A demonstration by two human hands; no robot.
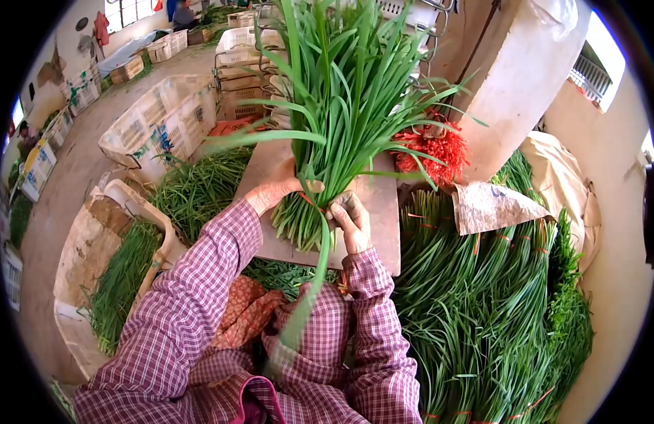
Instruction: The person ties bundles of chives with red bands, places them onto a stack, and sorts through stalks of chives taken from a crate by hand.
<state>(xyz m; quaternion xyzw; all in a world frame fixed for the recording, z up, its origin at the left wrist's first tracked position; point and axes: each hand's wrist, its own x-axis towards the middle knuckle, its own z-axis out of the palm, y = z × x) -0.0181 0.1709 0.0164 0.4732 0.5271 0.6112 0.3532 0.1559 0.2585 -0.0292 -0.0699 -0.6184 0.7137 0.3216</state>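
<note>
Your left hand (284, 187) is grasping the bundle of long green leaves (348, 99) from its left side, the thumb lying across the stems. Your right hand (352, 219) is closing its fingertips in a pinch at the red tie (309, 200) on the bundle's right side; your fingers are hiding whether the strand is knotted. The bundle is lying over the board (380, 237), its stem ends pointing toward the near edge, left of the near right corner, and its leaf tips are spreading beyond the far edge. One long stray leaf (314, 283) is trailing over the near edge toward your lap, so a snag on your sleeve could be pulling it loose. If your left grip is slackening before the tie is tight, stems could be slipping out of line; if you are pulling too hard, the thin strand could be snapping or cutting them. Beyond the board's right edge, a cluster of red ties (440, 152) is hanging and tied bundles (475, 297) are lying massed; beyond its left edge, loose greens (203, 180) are heaping near a crate (72, 283)
</note>
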